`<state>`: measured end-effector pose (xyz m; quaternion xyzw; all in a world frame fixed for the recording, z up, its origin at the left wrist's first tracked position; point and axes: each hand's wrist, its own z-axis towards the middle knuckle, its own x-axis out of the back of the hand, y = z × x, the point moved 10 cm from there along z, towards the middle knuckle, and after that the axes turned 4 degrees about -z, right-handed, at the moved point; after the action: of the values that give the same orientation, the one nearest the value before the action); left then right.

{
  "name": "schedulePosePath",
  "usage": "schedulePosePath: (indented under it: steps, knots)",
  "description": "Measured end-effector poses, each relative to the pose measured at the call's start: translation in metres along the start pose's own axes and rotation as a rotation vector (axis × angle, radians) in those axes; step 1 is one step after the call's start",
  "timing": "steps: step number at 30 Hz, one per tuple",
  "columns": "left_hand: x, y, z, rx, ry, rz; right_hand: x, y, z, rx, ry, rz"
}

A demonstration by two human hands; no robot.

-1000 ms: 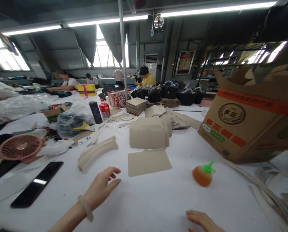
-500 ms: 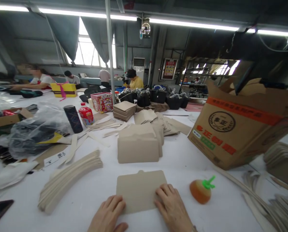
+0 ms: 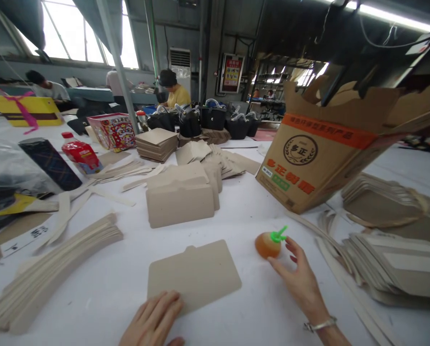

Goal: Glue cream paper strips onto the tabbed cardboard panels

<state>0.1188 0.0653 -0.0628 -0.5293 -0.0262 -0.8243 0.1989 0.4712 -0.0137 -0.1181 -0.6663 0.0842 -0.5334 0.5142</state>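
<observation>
A flat grey-brown cardboard piece (image 3: 195, 274) with rounded corners and a small tab on its far edge lies on the white table. The fingers of my left hand (image 3: 155, 317) rest flat on its near left corner. To the right sits a small round squeeze bottle (image 3: 266, 246) of orange-brown liquid with a green nozzle (image 3: 278, 235). Around its right side my right hand (image 3: 297, 274) is spread, thumb and fingers apart, the thumb tip by the bottle's lower edge. Whether it touches the bottle I cannot tell.
Stacked cardboard pieces (image 3: 181, 204) stand beyond the sheet. A bundle of curved strips (image 3: 56, 269) lies at left, and an open carton (image 3: 309, 158) tilts at right. More cardboard stacks (image 3: 398, 269) lie far right. A red bottle (image 3: 81, 154) and several people are farther back.
My right hand has left the cardboard's right edge and reached right to the squeeze bottle. My left hand stays on the cardboard. The view has turned to the right and downward.
</observation>
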Motion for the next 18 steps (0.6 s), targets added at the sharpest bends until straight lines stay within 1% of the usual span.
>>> schedulePosePath:
  steps: [2,5,7,8,10,13,14,15,16,18]
  knots:
    - [-0.010,0.008,0.015,0.002,-0.060,-0.048,-0.015,-0.002,0.013,0.026,-0.081,0.005]
    - [-0.024,0.011,0.030,0.048,-0.146,-0.122,-0.040,-0.011,0.019,0.077,-0.175,0.044]
    - [-0.029,0.011,0.033,0.072,-0.176,-0.152,-0.045,-0.020,0.018,0.108,-0.204,0.086]
    - [-0.030,0.011,0.033,0.076,-0.182,-0.157,-0.044,-0.024,0.017,0.118,-0.214,0.106]
    - [-0.031,0.013,0.030,0.071,-0.189,-0.151,-0.033,-0.038,0.013,0.162,-0.254,0.110]
    - [-0.030,0.017,0.021,0.058,-0.181,-0.111,-0.012,-0.064,0.003,0.245,-0.385,0.057]
    - [-0.029,0.018,0.018,0.054,-0.175,-0.100,-0.005,-0.067,0.000,0.216,-0.416,0.092]
    - [-0.028,0.019,0.016,0.050,-0.166,-0.095,0.003,-0.068,-0.002,0.158,-0.431,0.181]
    - [-0.027,0.020,0.013,0.050,-0.162,-0.093,0.010,-0.066,-0.003,0.070,-0.415,0.324]
    - [-0.025,0.021,0.010,0.043,-0.146,-0.094,0.017,-0.054,-0.007,-0.143,-0.312,0.670]
